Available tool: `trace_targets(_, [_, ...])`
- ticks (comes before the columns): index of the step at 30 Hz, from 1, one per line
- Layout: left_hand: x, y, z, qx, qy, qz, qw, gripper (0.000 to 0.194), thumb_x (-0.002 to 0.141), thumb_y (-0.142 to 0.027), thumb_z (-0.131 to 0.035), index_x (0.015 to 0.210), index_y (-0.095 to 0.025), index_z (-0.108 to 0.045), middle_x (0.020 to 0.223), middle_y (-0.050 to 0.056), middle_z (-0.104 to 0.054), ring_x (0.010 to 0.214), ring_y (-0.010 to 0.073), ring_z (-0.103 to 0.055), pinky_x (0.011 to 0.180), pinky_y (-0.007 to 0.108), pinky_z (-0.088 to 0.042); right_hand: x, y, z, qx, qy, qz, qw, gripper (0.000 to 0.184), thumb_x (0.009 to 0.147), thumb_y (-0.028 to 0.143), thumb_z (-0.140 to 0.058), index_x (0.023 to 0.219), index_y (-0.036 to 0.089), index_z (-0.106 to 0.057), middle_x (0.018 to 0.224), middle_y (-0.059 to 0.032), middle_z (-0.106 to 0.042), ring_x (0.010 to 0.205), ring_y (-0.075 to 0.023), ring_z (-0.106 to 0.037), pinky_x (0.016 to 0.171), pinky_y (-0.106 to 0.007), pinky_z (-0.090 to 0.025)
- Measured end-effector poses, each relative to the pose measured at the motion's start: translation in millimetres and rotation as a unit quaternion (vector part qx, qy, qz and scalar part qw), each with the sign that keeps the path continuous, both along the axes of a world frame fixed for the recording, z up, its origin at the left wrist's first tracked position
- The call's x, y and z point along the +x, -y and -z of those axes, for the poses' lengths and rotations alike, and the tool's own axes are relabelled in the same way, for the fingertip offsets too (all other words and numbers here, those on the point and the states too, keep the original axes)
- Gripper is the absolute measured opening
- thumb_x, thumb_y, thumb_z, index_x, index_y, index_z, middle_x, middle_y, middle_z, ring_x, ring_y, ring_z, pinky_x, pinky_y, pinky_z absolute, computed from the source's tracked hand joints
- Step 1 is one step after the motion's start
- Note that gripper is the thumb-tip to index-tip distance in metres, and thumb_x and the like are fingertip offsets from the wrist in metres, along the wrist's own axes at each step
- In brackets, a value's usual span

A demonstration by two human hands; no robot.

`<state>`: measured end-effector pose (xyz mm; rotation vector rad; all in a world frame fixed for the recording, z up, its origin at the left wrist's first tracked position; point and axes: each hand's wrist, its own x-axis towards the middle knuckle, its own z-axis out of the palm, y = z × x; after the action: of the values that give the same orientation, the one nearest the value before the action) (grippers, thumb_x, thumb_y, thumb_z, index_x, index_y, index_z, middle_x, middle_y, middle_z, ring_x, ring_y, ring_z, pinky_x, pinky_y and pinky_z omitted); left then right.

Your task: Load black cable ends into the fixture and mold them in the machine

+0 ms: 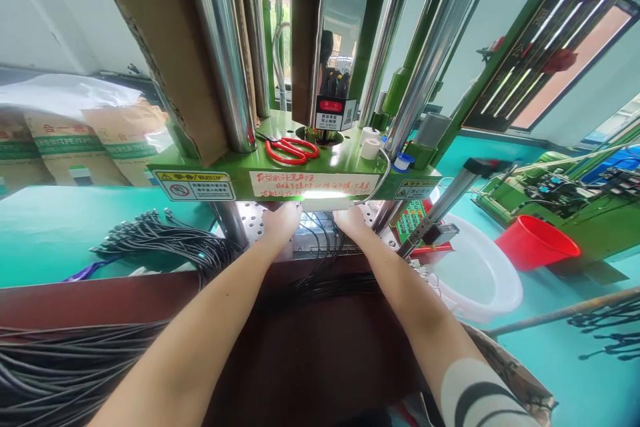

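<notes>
Both my hands reach under the green plate of an upright press, one on each side of a metal mould. My left hand is at the mould's left side, its fingers hidden by the plate's edge and the glare. At the right side is my right hand, with its fingers also out of sight. Several black cables run out of the mould toward me, between my wrists. A bright white lamp hangs from the plate's front edge just above them.
Red-handled scissors and white spools lie on the plate. A bundle of black cables rests on the green table at left; more cables lie nearer. A white tub and a red bucket stand at right.
</notes>
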<state>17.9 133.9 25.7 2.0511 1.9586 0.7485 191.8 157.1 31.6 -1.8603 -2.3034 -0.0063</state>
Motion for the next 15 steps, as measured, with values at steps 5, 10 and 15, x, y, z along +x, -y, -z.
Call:
trace_targets(5, [16, 2, -5.3, -0.025, -0.067, -0.068, 0.995, 0.036, 0.077, -0.040, -0.043, 0.097, -0.019, -0.064, 0.094, 0.011, -0.066, 0.092, 0.0273, -0.059, 0.075, 0.035, -0.045, -10, -2, 0.9, 0.008, -0.004, -0.035, 0.999, 0.033, 0.086, 0.024, -0.036, 0.103, 0.018, -0.063, 0.101, -0.0092, -0.066, 0.096, -0.0229, -0.058, 0.082, -0.031, -0.043])
trace_targets(10, [18, 0, 5.2, -0.020, -0.088, -0.074, 0.993, 0.035, 0.079, -0.023, -0.038, 0.098, -0.013, -0.064, 0.088, 0.015, -0.066, 0.084, 0.0268, -0.061, 0.073, 0.035, -0.046, -16, -8, 8.1, 0.015, -0.008, -0.048, 0.999, 0.032, 0.081, 0.016, -0.040, 0.102, 0.015, -0.063, 0.104, -0.0103, -0.065, 0.096, -0.0230, -0.058, 0.081, -0.030, -0.043])
trace_targets(15, [19, 0, 11.2, 0.004, -0.089, -0.070, 0.994, 0.036, 0.078, -0.015, -0.034, 0.100, -0.009, -0.063, 0.087, 0.016, -0.066, 0.086, 0.0268, -0.061, 0.073, 0.036, -0.046, -20, -14, 10.6, 0.029, -0.016, -0.052, 0.998, 0.033, 0.082, 0.014, -0.037, 0.105, 0.015, -0.060, 0.105, -0.0109, -0.064, 0.096, -0.0232, -0.057, 0.082, -0.032, -0.043])
